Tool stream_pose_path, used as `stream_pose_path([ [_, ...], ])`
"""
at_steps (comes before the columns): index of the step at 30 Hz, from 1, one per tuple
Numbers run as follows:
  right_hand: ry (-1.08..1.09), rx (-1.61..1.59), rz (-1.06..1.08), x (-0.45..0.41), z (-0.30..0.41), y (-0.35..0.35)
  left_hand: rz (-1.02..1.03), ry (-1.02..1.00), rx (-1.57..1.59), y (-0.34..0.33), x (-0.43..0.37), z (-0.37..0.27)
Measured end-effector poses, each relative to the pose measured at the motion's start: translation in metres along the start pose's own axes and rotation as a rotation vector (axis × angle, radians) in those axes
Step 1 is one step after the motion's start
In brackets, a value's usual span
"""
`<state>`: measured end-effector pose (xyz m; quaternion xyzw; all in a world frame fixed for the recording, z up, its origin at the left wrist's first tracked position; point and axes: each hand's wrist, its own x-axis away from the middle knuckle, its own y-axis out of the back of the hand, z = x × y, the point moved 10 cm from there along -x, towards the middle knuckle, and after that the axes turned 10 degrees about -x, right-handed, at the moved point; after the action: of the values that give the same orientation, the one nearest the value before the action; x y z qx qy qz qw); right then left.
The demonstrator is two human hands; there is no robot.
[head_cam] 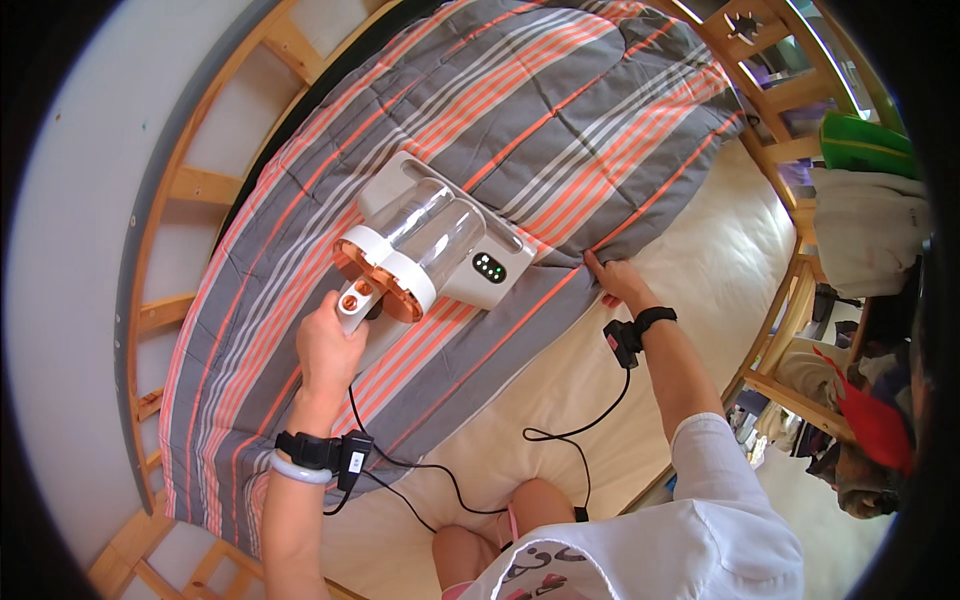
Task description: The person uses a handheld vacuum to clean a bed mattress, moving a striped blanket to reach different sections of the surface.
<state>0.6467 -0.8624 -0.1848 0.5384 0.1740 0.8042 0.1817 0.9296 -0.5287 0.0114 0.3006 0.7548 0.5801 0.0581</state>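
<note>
My left hand [328, 346] is wrapped around the handle of a white handheld mattress vacuum [469, 289]. The vacuum rests on a grey quilt [555, 120] with coral and white stripes. It has two clear dust cups with copper-coloured end parts, and small lights glow on its oval display panel. At the quilt's right edge, my right hand [616, 279] pinches the fabric between thumb and fingers, with the quilt creased around it. Beneath the quilt lies a cream mattress cover [480, 457], bare along the right side and near my knees.
A wooden bed rail [169, 247] runs along the wall on the left. More slatted wood [780, 97] stands at the far right, beside a shelf with clothes and a red cloth [874, 420]. Black cables [457, 480] trail from both wrist devices across the bed.
</note>
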Motion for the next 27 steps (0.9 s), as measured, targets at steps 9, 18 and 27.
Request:
stream_pose_path([
  [9,0.126,0.039,-0.035,-0.009,0.003,-0.005,0.011,-0.045,-0.047,-0.023,-0.059,-0.100],
  [18,0.228,0.227,-0.112,-0.015,0.000,-0.004,0.000,-0.193,-0.098,-0.035,-0.115,-0.178],
  [27,0.220,0.214,-0.197,-0.032,-0.019,-0.015,0.038,-0.200,0.073,-0.060,-0.139,-0.263],
])
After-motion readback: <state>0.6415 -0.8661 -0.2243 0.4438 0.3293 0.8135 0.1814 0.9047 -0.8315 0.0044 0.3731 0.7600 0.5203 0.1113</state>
